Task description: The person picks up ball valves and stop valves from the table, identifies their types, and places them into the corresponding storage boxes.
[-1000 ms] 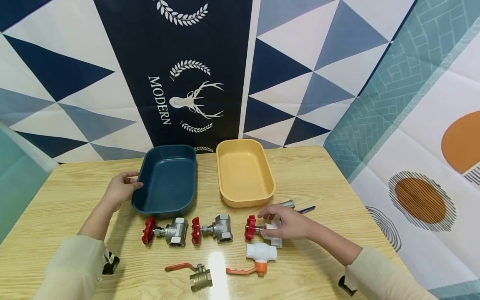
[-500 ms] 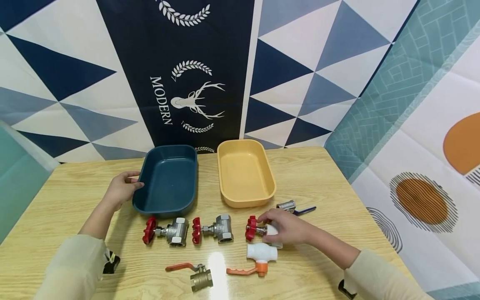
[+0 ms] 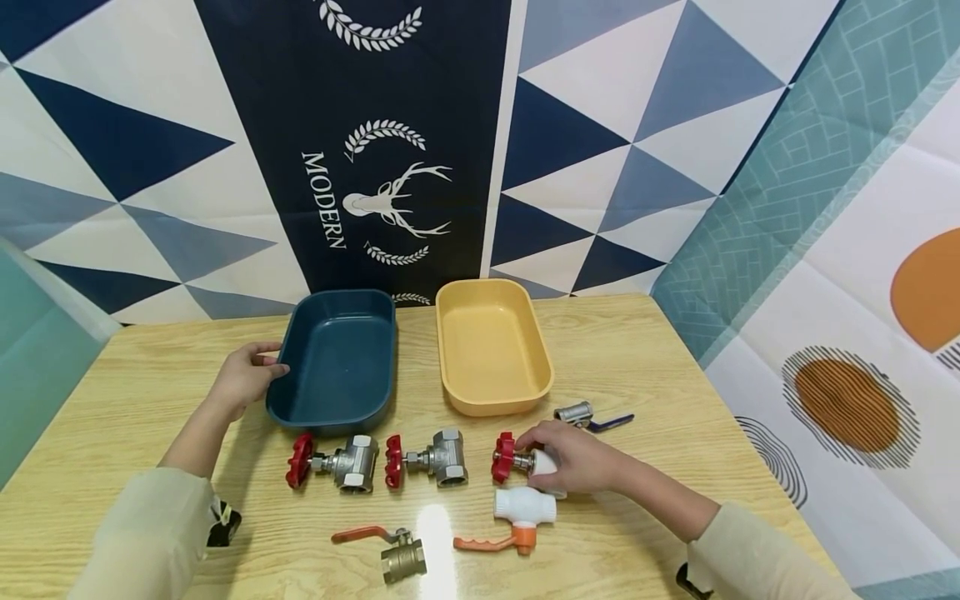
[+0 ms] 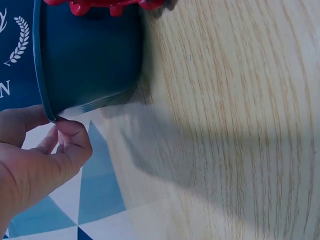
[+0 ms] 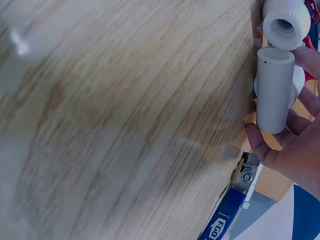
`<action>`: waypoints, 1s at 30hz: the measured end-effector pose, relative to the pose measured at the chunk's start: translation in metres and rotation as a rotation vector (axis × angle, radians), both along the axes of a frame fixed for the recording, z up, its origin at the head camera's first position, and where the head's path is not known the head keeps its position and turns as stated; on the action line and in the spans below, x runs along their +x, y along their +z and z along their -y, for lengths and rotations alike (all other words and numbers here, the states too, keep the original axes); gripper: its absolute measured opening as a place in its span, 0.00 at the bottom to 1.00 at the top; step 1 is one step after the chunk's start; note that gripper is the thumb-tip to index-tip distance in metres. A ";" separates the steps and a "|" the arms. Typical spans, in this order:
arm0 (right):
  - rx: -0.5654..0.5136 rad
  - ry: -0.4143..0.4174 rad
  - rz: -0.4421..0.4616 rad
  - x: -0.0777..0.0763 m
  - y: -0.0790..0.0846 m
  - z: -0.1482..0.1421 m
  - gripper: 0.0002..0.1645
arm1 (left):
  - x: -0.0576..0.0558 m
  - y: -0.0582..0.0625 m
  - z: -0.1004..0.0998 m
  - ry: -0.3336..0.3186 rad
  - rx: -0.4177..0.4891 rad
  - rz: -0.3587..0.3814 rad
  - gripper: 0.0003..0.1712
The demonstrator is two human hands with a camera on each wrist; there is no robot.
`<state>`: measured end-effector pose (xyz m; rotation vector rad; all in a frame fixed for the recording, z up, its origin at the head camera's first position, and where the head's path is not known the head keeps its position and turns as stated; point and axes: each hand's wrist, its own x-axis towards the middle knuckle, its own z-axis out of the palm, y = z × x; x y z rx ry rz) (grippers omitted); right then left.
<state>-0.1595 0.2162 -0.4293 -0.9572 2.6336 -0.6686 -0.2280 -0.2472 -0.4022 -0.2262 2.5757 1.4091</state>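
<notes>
My left hand (image 3: 246, 377) pinches the left rim of a dark blue plastic bin (image 3: 330, 367); in the left wrist view thumb and fingers meet at the bin's edge (image 4: 44, 95). On the right, my right hand (image 3: 577, 457) grips the white body of a gate valve (image 3: 543, 465) with a red handwheel (image 3: 503, 457). The right wrist view shows its white pipe end (image 5: 275, 92) between thumb and fingers. Just in front of that hand lies a white plastic ball valve (image 3: 525, 505) with an orange lever. Behind it is a metal ball valve (image 3: 574, 413) with a blue lever.
A yellow bin (image 3: 495, 346) stands right of the blue one. Two metal gate valves with red handwheels, one on the left (image 3: 354, 463) and one in the middle (image 3: 447, 457), lie before the bins. A brass ball valve (image 3: 403, 558) lies near the front. Patterned walls border the table (image 3: 637, 350).
My right hand has come down over the white gate valve and its fingers have drawn in round the body. The blue-lever valve shows more. My left hand stays at the bin rim.
</notes>
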 end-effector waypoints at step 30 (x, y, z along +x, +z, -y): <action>0.030 -0.006 -0.067 -0.003 -0.006 0.005 0.23 | -0.003 0.000 0.002 -0.005 0.036 0.021 0.31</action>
